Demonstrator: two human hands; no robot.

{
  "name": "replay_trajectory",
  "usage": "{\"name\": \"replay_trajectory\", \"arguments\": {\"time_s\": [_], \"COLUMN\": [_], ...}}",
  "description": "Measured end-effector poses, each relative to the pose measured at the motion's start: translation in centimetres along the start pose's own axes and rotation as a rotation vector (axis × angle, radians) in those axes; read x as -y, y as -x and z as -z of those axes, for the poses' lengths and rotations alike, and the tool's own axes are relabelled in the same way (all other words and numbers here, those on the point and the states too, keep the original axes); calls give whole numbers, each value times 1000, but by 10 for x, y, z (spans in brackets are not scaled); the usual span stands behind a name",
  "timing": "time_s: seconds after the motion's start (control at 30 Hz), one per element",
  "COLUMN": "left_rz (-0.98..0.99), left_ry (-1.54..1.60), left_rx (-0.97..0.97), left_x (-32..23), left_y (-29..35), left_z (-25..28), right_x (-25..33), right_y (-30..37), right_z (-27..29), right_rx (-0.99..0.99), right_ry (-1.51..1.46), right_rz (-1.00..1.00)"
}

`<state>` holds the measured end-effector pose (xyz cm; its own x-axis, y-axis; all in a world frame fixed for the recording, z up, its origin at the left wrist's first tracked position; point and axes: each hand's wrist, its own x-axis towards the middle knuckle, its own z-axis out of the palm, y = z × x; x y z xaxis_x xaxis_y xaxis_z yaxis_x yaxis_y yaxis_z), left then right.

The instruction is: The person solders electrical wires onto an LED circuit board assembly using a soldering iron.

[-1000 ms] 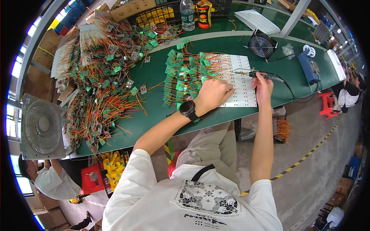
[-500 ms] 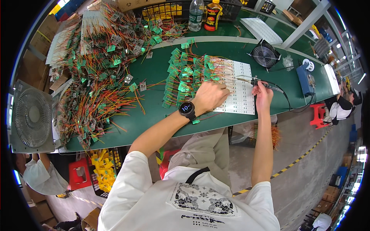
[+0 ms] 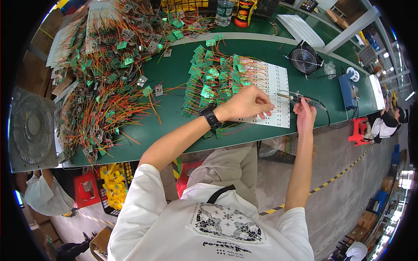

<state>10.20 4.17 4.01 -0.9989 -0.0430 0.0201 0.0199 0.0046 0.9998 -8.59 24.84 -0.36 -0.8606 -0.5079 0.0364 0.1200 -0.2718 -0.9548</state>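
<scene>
My right hand [image 3: 306, 114] grips a soldering iron [image 3: 294, 98], its tip pointing left over the bare part of a white perforated panel [image 3: 279, 80]. Above the panel's lower portion, my left hand [image 3: 249, 104] has its thumb and fingers curled together in a pinch; whatever is between them is too small to make out. Rows of small green circuit boards [image 3: 208, 89] lie along the panel's left side. Their thin red and orange wires [image 3: 256, 71] run across onto the panel.
A large heap of wired circuit boards [image 3: 109, 65] covers the table's left side. Beyond the panel stand a black fan [image 3: 305, 60] and a blue soldering station [image 3: 347, 90]. A grey fan [image 3: 33, 128] is at far left. A bottle [image 3: 224, 13] stands at the back.
My left hand has lifted and shifted right, its fingers turning toward the iron. My right hand has moved slightly right and down with the soldering iron. The whole view has shifted a little.
</scene>
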Motion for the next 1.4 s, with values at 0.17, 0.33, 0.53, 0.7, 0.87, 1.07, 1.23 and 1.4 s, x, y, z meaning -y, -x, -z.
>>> {"name": "replay_trajectory", "arguments": {"time_s": [0.17, 0.33, 0.53, 0.7, 0.87, 1.07, 1.23, 1.4], "left_rz": [-26, -350, -383, -383, -334, -346, -315, -349], "left_ry": [-53, -809, -999, -1024, -1095, -1117, -1120, -1113], "left_rx": [-20, -260, -328, -350, -359, -360, -348, -361], "left_x": [9, 22, 34, 41, 47, 53, 50, 52], "left_y": [-3, -3, 3, 2, 0, -6, -4, -4], "left_z": [-3, -5, -11, -13, -14, -15, -15, -14], "right_x": [-3, -6, -5, -9, -10, -11, -12, -12], "right_y": [0, -1, -3, 3, 3, 2, 3, 3], "right_z": [9, 10, 11, 11, 10, 13, 11, 12], "right_rx": [24, 32, 128, 97, 76, 78, 93, 99], "right_ry": [-5, 46, 167, 169, 167, 188, 185, 189], "right_rz": [-2, 2, -39, 30, 50, 62, 73, 74]}}
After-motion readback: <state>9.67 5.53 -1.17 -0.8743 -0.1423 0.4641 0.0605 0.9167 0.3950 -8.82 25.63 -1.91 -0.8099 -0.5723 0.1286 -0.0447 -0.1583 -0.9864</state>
